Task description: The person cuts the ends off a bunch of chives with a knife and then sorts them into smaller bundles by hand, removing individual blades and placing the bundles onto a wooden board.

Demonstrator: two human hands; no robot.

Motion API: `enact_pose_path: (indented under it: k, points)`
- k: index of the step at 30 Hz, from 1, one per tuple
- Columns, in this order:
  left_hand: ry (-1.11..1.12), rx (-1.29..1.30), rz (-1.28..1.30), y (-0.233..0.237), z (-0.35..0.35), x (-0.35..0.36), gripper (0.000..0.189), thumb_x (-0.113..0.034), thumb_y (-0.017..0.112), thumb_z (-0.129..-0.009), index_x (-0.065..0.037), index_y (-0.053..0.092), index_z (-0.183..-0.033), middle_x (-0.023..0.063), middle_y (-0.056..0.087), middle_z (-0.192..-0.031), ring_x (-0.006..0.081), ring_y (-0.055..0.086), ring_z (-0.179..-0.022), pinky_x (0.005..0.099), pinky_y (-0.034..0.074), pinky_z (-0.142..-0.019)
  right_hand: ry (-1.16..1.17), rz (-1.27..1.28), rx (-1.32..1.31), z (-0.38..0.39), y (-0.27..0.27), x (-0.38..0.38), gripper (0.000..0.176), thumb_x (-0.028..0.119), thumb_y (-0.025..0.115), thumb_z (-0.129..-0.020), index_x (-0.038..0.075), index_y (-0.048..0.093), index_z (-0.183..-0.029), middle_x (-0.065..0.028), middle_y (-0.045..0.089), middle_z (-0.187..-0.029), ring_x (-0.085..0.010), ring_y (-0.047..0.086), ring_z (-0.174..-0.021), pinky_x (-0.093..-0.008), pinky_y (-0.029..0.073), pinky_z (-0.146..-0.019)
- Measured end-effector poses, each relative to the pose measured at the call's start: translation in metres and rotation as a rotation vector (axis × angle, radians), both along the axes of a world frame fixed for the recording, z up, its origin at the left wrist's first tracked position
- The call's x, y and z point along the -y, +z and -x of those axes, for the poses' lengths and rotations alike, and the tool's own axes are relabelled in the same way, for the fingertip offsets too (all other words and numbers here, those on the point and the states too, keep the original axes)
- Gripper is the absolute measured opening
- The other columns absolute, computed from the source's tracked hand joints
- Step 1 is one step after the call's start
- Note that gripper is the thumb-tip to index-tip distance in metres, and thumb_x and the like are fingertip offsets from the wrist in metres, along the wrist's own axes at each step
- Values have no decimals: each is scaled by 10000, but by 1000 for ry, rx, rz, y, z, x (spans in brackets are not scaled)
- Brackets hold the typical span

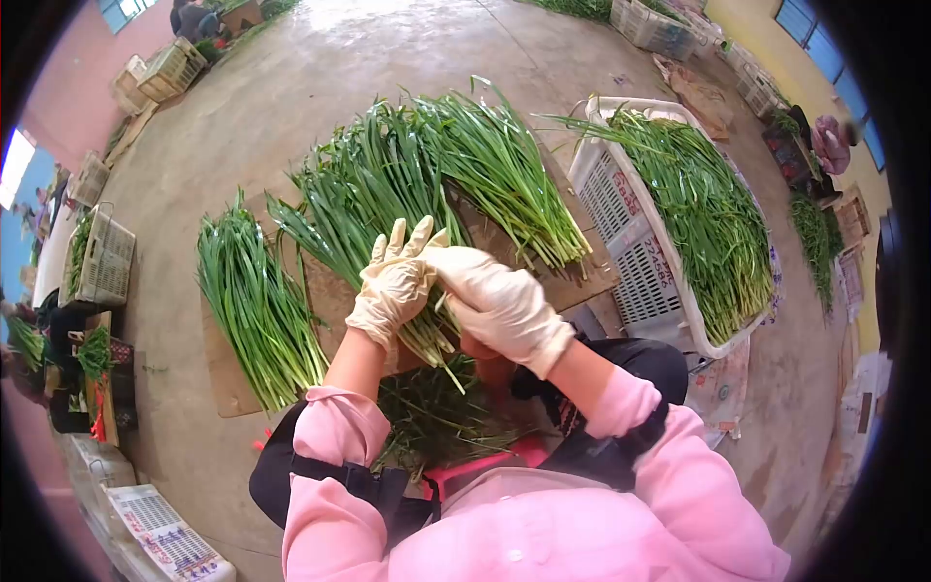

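Both hands wear cream gloves and meet over a bundle of long green leafy stalks (373,199) lying on a brown board (228,373). My left hand (396,286) lies on the bundle with its fingers spread. Against its fingers, my right hand (499,301) is closed; what it holds, if anything, is hidden. Pale stalk ends stick out below the hands. Another bundle (257,310) lies to the left on the board, and a further one (514,189) to the right.
A white crate (630,262) filled with green stalks (693,213) stands at the right. Loose stalks (436,412) lie between the knees. More crates (102,257) line the left side. Other people (831,145) are seen far right, far left and at the back.
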State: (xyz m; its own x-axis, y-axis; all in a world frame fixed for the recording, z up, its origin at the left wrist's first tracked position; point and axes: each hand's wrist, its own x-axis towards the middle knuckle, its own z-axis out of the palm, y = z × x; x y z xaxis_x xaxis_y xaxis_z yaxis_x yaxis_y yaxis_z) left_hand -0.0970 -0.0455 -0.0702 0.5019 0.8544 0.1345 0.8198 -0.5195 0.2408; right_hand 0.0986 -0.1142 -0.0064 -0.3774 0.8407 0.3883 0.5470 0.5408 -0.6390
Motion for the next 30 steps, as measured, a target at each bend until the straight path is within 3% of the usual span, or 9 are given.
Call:
enact_pose_path:
  k: [2,3,7,10,17,19,21,23,30]
  points:
    - [-12,-7,6,-12,4,-3,537,-329,501,-988,-324,427,-1520,22,354,-1620,355,318,-1484,485,186,-1223,-41,-38,495,14,-29,3,539,130,600,-856,101,513,-1387,-114,600,-1343,-312,691,-969,-444,584,-723]
    - [-5,-25,6,-11,4,1,532,-327,505,-996,-340,420,-1521,16,346,-1624,342,312,-1489,482,184,-1224,-13,-125,508,12,-45,13,540,130,584,-859,128,514,-1394,-93,556,-1391,-275,700,-892,-417,597,-652]
    - [28,47,-6,-9,0,4,534,-291,571,-983,-355,453,-1499,6,348,-1622,328,306,-1493,470,191,-1224,165,31,671,-23,-33,70,458,141,558,-898,151,562,-1356,-72,577,-1356,-267,700,-831,-409,600,-634]
    - [22,38,-12,-11,1,3,528,-283,570,-985,-335,458,-1498,26,371,-1608,346,316,-1485,475,194,-1224,271,382,520,-55,-49,102,408,150,581,-940,110,567,-1346,-123,639,-1210,-291,703,-882,-406,590,-692]
    - [18,177,-66,17,27,3,529,-247,543,-996,-275,442,-1514,92,393,-1587,351,350,-1465,436,220,-1220,129,-21,12,7,40,35,544,116,694,-836,51,552,-1357,-164,608,-1294,-335,644,-1109,-394,545,-903]
    - [13,50,-81,-4,38,-2,546,-228,521,-995,-285,417,-1528,81,361,-1608,350,347,-1467,439,217,-1220,163,-88,38,39,22,14,418,149,684,-853,62,589,-1251,-111,639,-1114,-280,675,-941,-390,565,-751]
    - [36,-15,-24,-19,39,0,554,-235,521,-992,-291,409,-1531,70,327,-1627,358,334,-1473,445,217,-1220,176,115,402,61,-25,6,431,136,663,-839,85,580,-1258,-112,619,-1135,-277,668,-914,-413,569,-720]
    - [53,-15,-47,-17,37,6,567,-268,527,-990,-292,387,-1539,67,335,-1622,368,341,-1467,459,225,-1216,206,-4,519,51,-37,30,468,135,635,-834,97,558,-1294,-123,589,-1209,-277,666,-931,-424,576,-699]
    - [52,24,-91,-21,35,4,584,-247,538,-983,-287,373,-1541,81,373,-1598,373,355,-1455,457,226,-1215,260,108,336,15,-11,59,236,95,622,-856,120,615,-1090,-69,642,-989,-262,682,-751,-381,569,-616]
